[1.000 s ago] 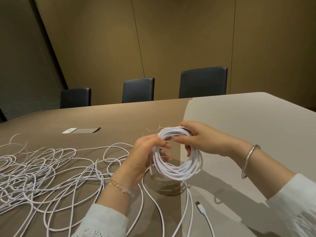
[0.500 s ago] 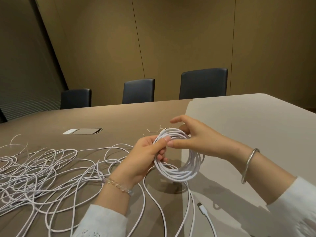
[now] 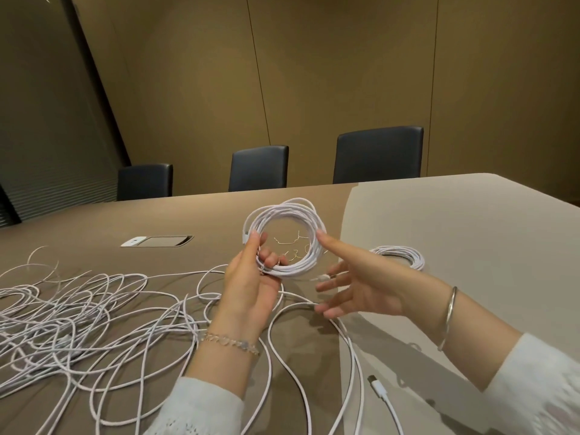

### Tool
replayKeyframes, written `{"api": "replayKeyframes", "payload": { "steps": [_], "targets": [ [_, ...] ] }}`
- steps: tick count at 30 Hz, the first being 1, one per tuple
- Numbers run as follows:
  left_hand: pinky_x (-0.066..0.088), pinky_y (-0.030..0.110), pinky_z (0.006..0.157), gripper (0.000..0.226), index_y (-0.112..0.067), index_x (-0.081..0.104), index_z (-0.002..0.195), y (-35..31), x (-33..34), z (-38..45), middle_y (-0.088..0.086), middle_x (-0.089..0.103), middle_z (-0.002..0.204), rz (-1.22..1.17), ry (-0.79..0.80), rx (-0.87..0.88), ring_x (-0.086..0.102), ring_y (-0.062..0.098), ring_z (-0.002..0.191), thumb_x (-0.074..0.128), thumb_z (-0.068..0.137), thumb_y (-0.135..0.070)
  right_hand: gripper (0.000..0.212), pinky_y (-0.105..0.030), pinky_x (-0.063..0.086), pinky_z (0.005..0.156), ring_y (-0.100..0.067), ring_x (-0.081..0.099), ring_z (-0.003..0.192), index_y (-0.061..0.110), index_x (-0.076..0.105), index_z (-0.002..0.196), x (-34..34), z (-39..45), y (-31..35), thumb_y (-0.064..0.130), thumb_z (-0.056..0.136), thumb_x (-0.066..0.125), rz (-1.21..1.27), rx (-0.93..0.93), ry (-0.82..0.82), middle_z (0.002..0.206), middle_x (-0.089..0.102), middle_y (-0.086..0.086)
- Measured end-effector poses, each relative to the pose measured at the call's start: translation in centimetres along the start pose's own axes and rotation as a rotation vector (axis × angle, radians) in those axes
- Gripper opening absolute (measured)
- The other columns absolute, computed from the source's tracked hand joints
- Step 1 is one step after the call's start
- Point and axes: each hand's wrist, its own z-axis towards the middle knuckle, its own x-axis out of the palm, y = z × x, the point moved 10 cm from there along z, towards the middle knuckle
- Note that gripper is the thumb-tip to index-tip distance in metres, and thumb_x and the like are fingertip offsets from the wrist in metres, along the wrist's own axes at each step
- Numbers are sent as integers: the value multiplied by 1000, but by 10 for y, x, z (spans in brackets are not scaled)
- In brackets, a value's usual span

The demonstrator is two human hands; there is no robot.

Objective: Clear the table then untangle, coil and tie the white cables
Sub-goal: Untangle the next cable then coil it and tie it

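One view only, head-worn, wide-angle. Looks fwd and down across table (image 3: pixel 439 215) from seated-height edge, near side. Close on both hands: left hand (image 3: pixel 251 287) centre frame, right hand (image 3: pixel 361 287) just beside it, forearms entering from bottom. Cable coil (image 3: pixel 284 237) held up near mid-frame. Loose cables (image 3: pixel 78 309) fill lower left (edge-bent by lens). Far side shows three chairs (image 3: pixel 259 167) and wall panels, well apart from hands. No 2nd view, so no shared area.

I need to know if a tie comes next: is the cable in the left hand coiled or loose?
Coiled: the cable forms a neat ring of stacked loops, gripped by the left hand. No tie shows on it.
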Motion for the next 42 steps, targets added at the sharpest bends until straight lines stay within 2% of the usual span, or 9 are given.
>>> {"api": "replayKeyframes", "payload": {
  "steps": [4,10,16,22,27,32,35,37,42],
  "targets": [
    [52,26,61,20,-7,58,93,13,9,-6,-3,42,56,30,39,-29,44,8,47,49,102,-23,61,-39,61,73,-33,70,89,2,60,111,15,-3,18,42,69,80,155,-204,22,115,65,-26],
    [57,38,78,8,-1,65,86,25,25,-16,11,62,70,274,228,-115,65,20,64,66,84,-9,15,-28,53,59,-16,63,63,19,57,106,-22,-21,52,9,96,56,-56,-612,-348,79,61,-11],
    [52,29,51,27,-3,62,95,19,15,-18,11,64,72,486,205,-115,59,20,54,72,70,3,15,-30,50,52,-20,62,49,15,56,98,-5,-15,52,6,99,45,-496,-611,-221,65,55,-2],
    [35,21,39,4,-3,60,90,34,-1,-23,3,44,52,639,185,-246,33,12,34,58,88,0,19,-37,54,60,-20,68,58,23,54,92,7,-15,43,6,96,47,-769,-557,-222,79,62,-5],
    [22,17,32,12,-9,56,78,52,-25,-27,-8,17,42,565,78,-428,16,6,28,55,90,-10,56,-25,47,69,0,55,66,37,38,143,18,-11,35,16,95,59,-702,-625,-129,88,59,9],
    [22,18,31,15,-6,57,79,66,-37,-29,-8,18,43,525,81,-529,16,6,29,62,84,-19,23,-21,43,66,7,54,59,22,67,116,23,-7,30,17,99,53,-942,-714,-233,85,62,13],
    [22,17,33,39,-8,61,81,69,-47,-21,-6,19,50,559,66,-457,17,7,34,76,72,-43,25,-28,45,80,-11,60,82,25,68,116,26,-3,22,19,99,52,-1065,-710,-263,98,68,-2],
    [21,18,34,41,-14,57,80,66,-54,-14,-5,20,51,608,34,-378,17,8,36,73,77,-52,28,-24,44,80,-10,55,77,27,65,123,24,3,15,21,99,52,-1059,-694,-273,97,63,0],
    [20,17,35,38,-15,53,66,52,-67,3,-7,21,47,662,-54,-229,18,9,35,67,90,-42,25,-35,53,86,-21,65,88,23,65,119,25,21,2,32,97,56,-778,-571,-127,100,69,-7]
  ]
}}
